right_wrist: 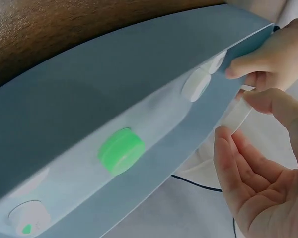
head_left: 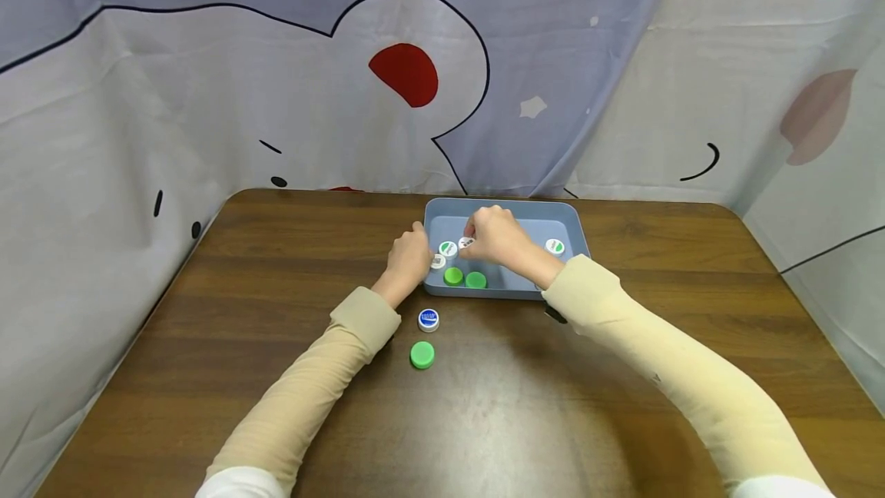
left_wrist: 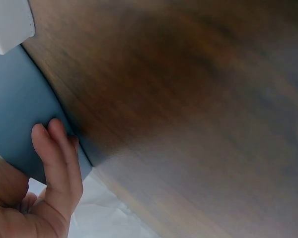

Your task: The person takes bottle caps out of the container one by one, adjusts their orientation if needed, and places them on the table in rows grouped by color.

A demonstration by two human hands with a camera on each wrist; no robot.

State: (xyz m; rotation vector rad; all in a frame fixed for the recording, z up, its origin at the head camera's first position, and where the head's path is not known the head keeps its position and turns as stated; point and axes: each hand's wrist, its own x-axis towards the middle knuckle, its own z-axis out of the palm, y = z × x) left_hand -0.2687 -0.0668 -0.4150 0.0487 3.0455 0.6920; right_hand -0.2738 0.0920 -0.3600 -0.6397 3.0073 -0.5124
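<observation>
My left hand (head_left: 409, 256) grips the left wall of a blue-grey tray (head_left: 512, 293). In the left wrist view its fingers (left_wrist: 57, 153) lie against the outside of that wall. Above the tray's left part, my right hand (head_left: 496, 235) pinches a white bottle cap (right_wrist: 236, 116) with dark print between thumb and fingers. A white-and-green cap (head_left: 448, 249) and a white cap (head_left: 438, 260) lie in the tray near the left hand. Two green caps, one lighter (head_left: 452, 277) and one darker (head_left: 475, 280), sit by the front wall.
Another white-and-green cap (head_left: 555, 246) lies at the tray's right side. On the wooden table (head_left: 525, 421), in front of the tray, are a blue-and-white cap (head_left: 429, 320) and a green cap (head_left: 422, 355). A patterned curtain (head_left: 311, 98) hangs behind the table.
</observation>
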